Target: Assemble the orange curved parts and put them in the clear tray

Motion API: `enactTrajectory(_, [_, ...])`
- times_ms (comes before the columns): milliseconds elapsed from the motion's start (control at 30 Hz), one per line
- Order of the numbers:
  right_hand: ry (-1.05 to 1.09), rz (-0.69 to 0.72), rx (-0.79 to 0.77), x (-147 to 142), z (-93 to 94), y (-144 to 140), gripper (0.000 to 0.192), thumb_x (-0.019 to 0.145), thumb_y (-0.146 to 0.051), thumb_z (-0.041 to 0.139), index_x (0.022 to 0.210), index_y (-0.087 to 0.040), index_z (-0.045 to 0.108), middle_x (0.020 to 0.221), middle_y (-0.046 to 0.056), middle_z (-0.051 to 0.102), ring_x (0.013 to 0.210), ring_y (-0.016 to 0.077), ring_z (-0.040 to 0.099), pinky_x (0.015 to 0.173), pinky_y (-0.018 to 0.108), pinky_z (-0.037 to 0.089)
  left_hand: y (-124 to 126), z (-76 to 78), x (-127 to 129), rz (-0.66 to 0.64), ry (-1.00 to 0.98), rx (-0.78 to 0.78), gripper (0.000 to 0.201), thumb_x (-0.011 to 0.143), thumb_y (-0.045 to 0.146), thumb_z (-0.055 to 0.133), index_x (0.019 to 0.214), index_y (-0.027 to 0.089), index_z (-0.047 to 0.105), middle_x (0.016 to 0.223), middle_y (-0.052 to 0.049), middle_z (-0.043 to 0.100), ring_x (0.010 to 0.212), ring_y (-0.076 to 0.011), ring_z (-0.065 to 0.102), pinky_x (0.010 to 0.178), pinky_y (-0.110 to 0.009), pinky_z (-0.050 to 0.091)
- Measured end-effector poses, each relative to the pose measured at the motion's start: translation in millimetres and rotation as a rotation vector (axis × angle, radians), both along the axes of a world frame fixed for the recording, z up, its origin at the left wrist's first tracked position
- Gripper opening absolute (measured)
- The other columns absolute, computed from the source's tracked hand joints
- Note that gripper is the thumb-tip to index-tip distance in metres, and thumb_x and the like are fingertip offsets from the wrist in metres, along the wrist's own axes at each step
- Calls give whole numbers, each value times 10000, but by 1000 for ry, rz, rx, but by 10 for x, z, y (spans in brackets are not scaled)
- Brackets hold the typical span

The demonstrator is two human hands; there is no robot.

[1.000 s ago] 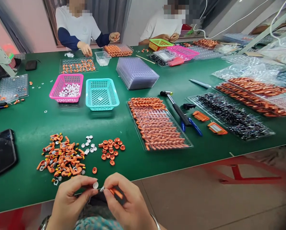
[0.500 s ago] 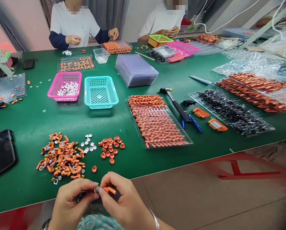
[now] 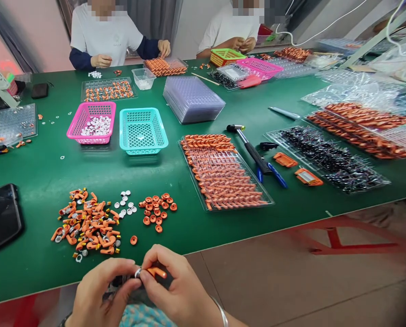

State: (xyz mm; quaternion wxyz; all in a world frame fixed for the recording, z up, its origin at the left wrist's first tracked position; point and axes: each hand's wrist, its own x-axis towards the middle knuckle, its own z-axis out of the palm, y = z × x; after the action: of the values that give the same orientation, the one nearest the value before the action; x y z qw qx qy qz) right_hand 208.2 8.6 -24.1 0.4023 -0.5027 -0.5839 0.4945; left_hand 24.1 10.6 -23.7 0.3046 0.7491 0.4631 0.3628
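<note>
At the table's front edge, my right hand (image 3: 175, 284) pinches an orange earbud housing (image 3: 160, 272) with a short stem pointing right. A silver-white round cap (image 3: 138, 273) sits at the left end of the housing. Thumb and forefinger of my left hand (image 3: 105, 286) close on that cap from the other side. Just beyond my hands lies a heap of orange earbud housings (image 3: 90, 222) with yellow and silver ends. Beside it are several loose white caps (image 3: 123, 204) and a cluster of small orange cups (image 3: 151, 213); one orange cup (image 3: 134, 240) lies apart, nearest my hands.
A phone (image 3: 2, 218) lies at left. Behind the heap stand a pink basket (image 3: 75, 134) and a turquoise basket (image 3: 143, 150). A tray of orange parts (image 3: 223, 177), a hammer (image 3: 253, 152) and a tray of black parts (image 3: 332, 159) are rightward. Two co-workers (image 3: 102, 34) sit opposite.
My left thumb and forefinger have spread slightly apart around the cap, and its white face shows more. The housing has shifted a little right. One co-worker's hands have moved slightly.
</note>
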Motion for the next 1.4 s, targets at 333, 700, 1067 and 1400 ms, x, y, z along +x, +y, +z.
enactTrajectory(333, [140,15,-23,-31,-39,-52,76,811,-188,553,742,-185,585,650,-28,521,558,108,451,519,224,359,-91,-31,32,46,-178,-77,252,828,183,705,1030,310,624,854,19,763,744,-178,748,684,-246,629])
enactTrajectory(700, [7,13,56,162,-191,-47,151,939,-248,471,831,-186,555,779,21,572,715,151,552,646,246,424,225,-53,63,-156,23,-13,127,922,206,603,1043,244,608,856,-2,755,773,-158,717,720,-234,579])
enactTrajectory(1067, [-23,-110,-10,213,-233,70,167,906,-270,519,774,-183,569,729,3,541,673,153,497,625,267,389,605,-69,218,-148,518,296,230,935,143,495,820,175,691,818,-84,697,745,-267,595,671,-429,504])
enactTrajectory(1400, [95,-98,-101,135,-168,39,153,856,-282,529,747,-175,544,694,-8,503,601,133,460,545,248,371,300,0,153,-75,51,-201,170,864,199,644,990,269,734,851,19,781,772,-144,735,665,-172,572])
